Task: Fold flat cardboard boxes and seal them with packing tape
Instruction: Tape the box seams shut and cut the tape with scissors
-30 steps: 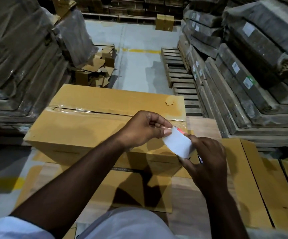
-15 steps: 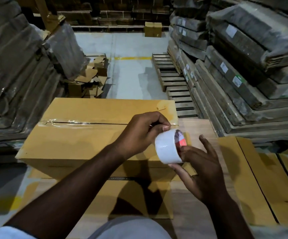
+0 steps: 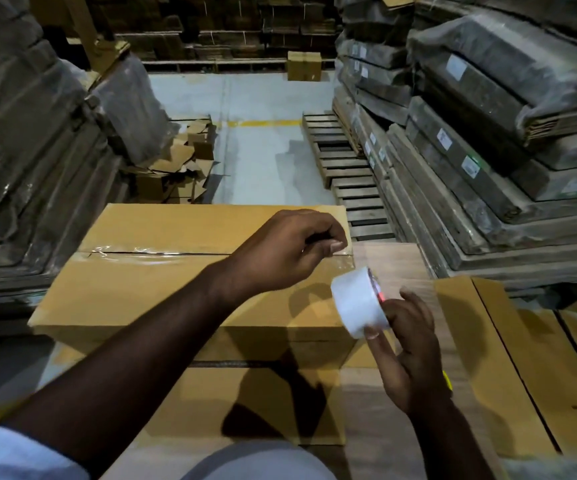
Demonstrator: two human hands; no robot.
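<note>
Holding a white roll of packing tape (image 3: 358, 303) in the right hand (image 3: 406, 355), thumb curled against the roll's lower edge and fingers spread behind its red-marked core. Hovering over the near right corner of an assembled cardboard box (image 3: 162, 282), roll raised clear of the lid. Pinching thumb against forefinger with the left hand (image 3: 290, 251), just above the box's right end beside the centre seam; cannot tell whether a clear tape end is caught in that pinch. Lying along the seam, a glossy strip of clear tape (image 3: 134, 254), wrinkled at the left. Resting on a wooden tabletop (image 3: 391, 258), the box, with flat cardboard sheets (image 3: 508, 358) lying to the right. Standing beyond, wooden pallets (image 3: 346, 168) and wrapped stacks of flattened cartons (image 3: 488, 126) on both sides of a grey floor (image 3: 256, 133).
</note>
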